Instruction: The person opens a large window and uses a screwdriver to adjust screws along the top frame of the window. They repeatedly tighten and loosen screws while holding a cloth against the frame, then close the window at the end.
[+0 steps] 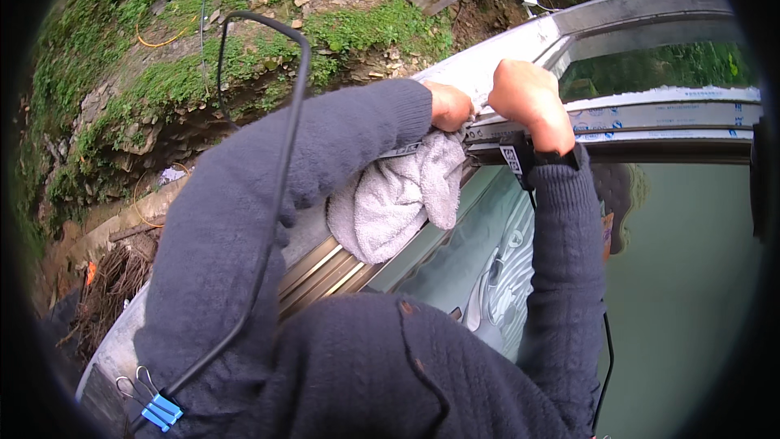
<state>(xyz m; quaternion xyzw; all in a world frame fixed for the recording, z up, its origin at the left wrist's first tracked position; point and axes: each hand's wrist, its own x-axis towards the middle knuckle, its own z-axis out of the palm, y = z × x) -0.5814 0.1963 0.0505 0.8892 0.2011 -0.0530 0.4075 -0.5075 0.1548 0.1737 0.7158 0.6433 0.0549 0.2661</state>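
Observation:
Both of my hands are close together at the corner of a window frame [666, 118] with printed protective film on it. My left hand [451, 107] is closed, its fingertips bent down toward the frame; what they grip is hidden. Just to its right, my right hand [524, 97] makes a fist over the frame, its fingers turned away, so its contents do not show. A crumpled light grey cloth [398, 195] hangs over the sill below my left hand, its upper end near that hand. A black strap with a small coded tag [510, 158] is around my right wrist.
Brown metal sliding tracks [321, 276] run along the sill beside my body. A glass pane [658, 65] stands at the upper right. Outside is a rocky, grassy slope [138, 97]. A bent black rod [292, 114] crosses my left arm, with a blue binder clip [162, 412] at its lower end.

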